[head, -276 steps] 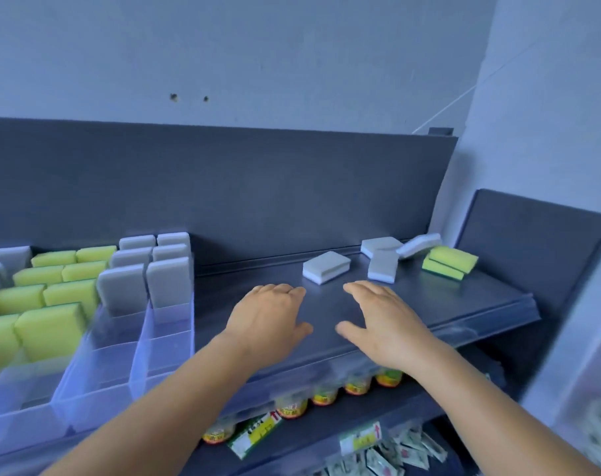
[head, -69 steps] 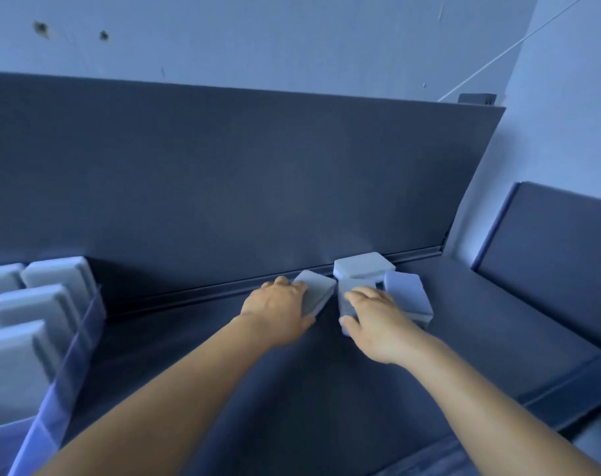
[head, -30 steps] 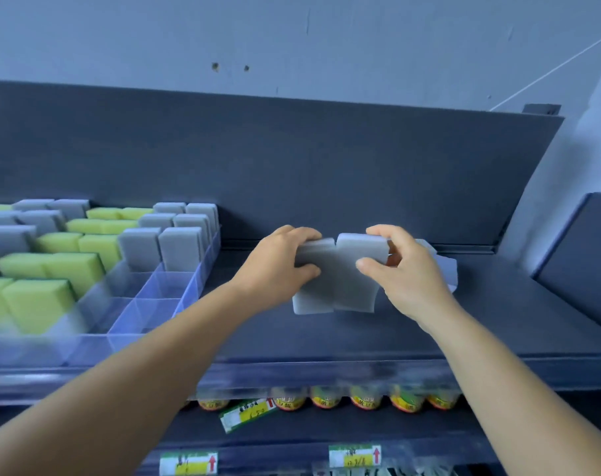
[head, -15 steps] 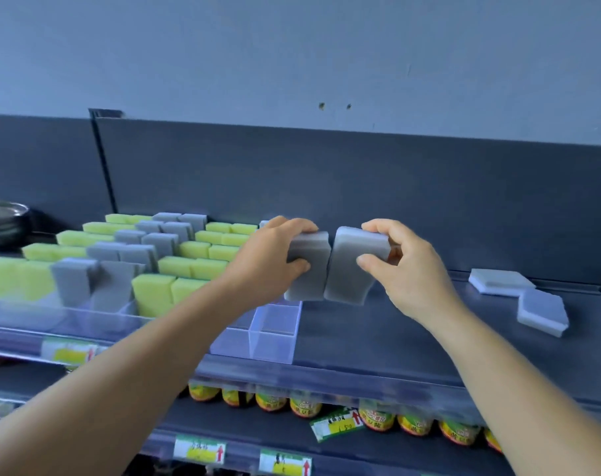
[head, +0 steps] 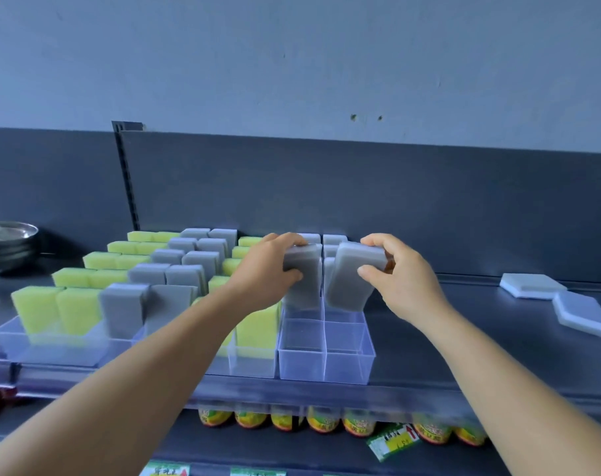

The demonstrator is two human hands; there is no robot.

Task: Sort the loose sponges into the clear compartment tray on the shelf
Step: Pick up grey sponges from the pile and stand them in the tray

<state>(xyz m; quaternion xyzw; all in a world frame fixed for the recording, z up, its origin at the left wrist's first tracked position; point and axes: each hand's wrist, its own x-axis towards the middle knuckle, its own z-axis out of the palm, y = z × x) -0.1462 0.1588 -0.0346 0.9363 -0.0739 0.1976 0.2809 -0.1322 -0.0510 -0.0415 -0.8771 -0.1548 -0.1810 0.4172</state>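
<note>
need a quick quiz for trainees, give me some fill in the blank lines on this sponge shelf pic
1. Each hand grips one ____ sponge.
2. Two loose sponges lie on the shelf to the tray's ____.
3. The compartments at the clear tray's front right corner are ____.

Missing: grey; right; empty

Dark shelf (head: 429, 365) carries clear tray (head: 326, 365) at front. Two loose white sponges (head: 532, 286) (head: 582, 312) lie flat right of tray, touching. Metal bowls (head: 7, 242) far left of tray.
</note>
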